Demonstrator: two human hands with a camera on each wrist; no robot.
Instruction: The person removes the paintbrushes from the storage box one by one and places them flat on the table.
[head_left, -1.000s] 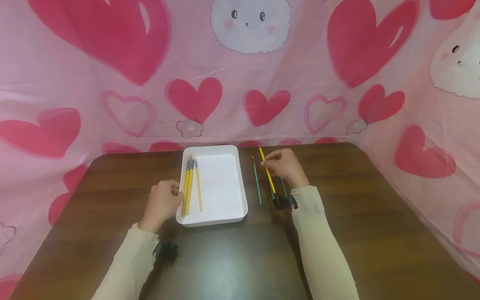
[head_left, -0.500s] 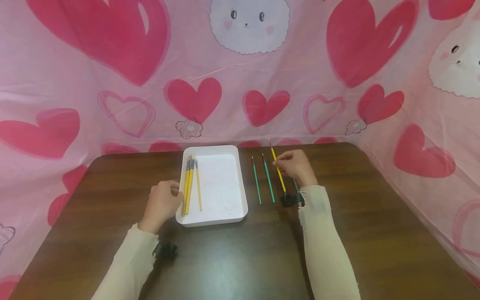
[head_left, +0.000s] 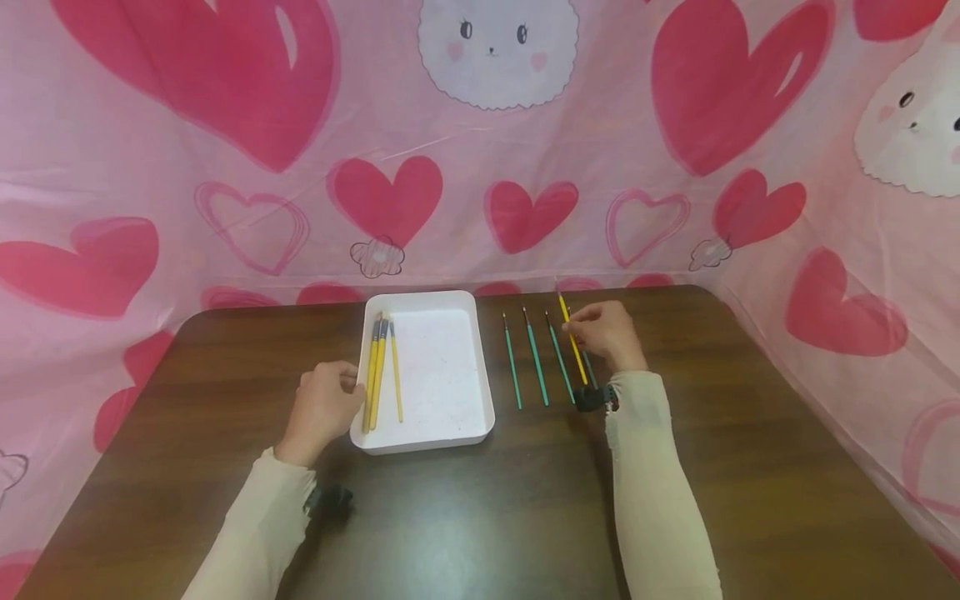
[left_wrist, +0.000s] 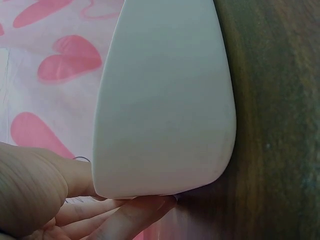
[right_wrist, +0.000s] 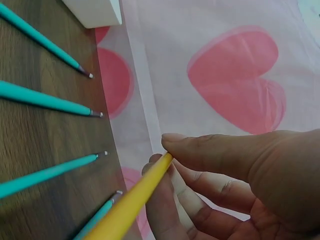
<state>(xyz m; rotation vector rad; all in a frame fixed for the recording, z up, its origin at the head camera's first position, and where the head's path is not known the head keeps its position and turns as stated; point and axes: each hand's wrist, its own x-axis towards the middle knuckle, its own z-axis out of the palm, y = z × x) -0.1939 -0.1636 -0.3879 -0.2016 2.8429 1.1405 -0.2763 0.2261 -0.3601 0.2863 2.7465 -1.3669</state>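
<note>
My right hand point(head_left: 609, 335) pinches a yellow-handled paintbrush point(head_left: 577, 355) between thumb and fingers, tip pointing away. It hovers over a row of several green-handled paintbrushes point(head_left: 536, 360), overlapping the rightmost one. From the right wrist view, the yellow handle point(right_wrist: 132, 202) runs up into the fingertips, above the green brushes point(right_wrist: 47, 99). At the left side of a white tray point(head_left: 442, 375), my left hand point(head_left: 322, 410) holds the edge, thumb at the rim and fingers against the outer wall point(left_wrist: 165, 100). Three yellow-handled paintbrushes point(head_left: 397, 375) lie along the tray's left part.
The brown wooden table point(head_left: 450, 517) carries the tray and the green brushes. Behind it and along both sides hangs a pink cloth point(head_left: 465, 133) printed with hearts, close to the table's back edge.
My right hand has carried the yellow paintbrush to the right, along the row of green brushes, uncovering more of them. The left hand and the tray have stayed put.
</note>
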